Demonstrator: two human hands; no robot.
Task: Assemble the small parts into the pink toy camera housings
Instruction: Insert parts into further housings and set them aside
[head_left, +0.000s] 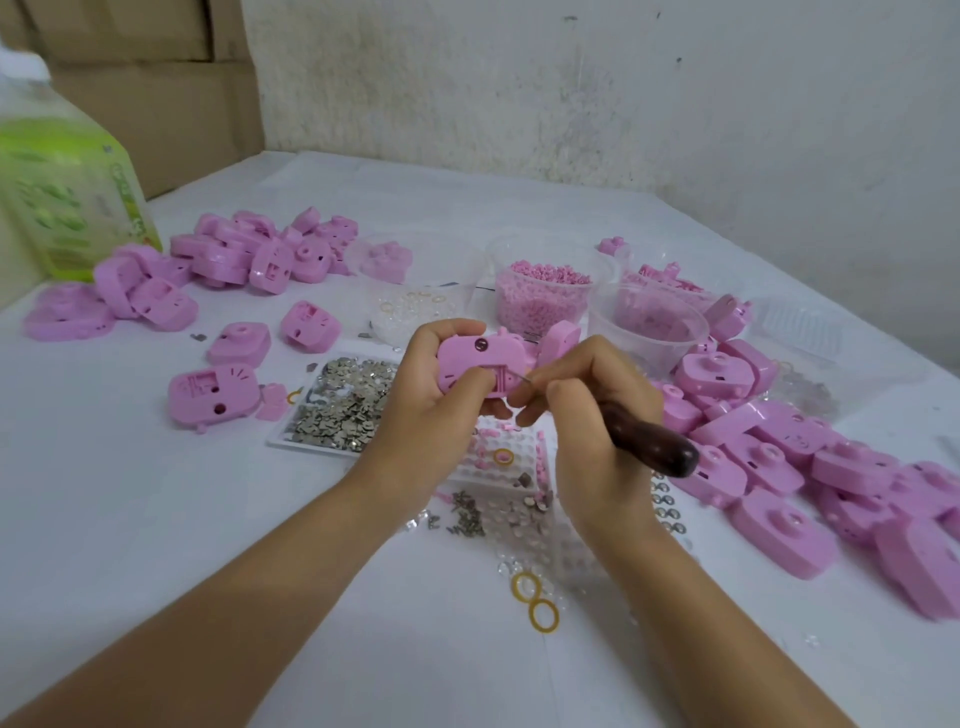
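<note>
Fingers of left hand (431, 379) curl round one pink housing (480, 366) held above the table (156, 519); right hand (582, 410) pinches a wooden-handled pick (649, 439), tip in its slot. Mid-job, I judge: piles of housings left (244, 254) and right (831, 467); can't tell which are finished.
</note>
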